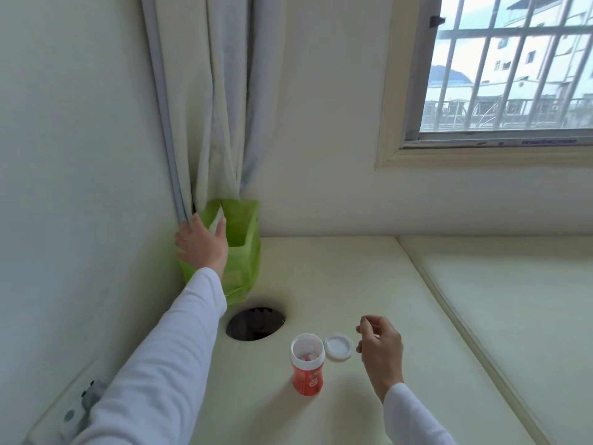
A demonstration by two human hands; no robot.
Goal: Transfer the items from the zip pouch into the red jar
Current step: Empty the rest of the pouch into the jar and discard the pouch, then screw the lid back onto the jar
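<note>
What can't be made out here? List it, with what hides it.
- Jar contents: head view, pale pinkish bits, too small to identify.
- Green bag interior: hidden by its walls and the left hand.
- White item at the left fingertips: mostly covered by the hand.
- Right hand: whether the curled fingers pinch anything.
- Round hole: too dark.

Pale cream walls [80,139] meet at a corner hung with a grey curtain [211,101]; daylight enters a barred window [507,65] above a cream padded surface [353,277].

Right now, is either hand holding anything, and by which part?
The left hand grips a pale flat item by its lower end at the green bag mouth. The right hand appears empty.
</note>
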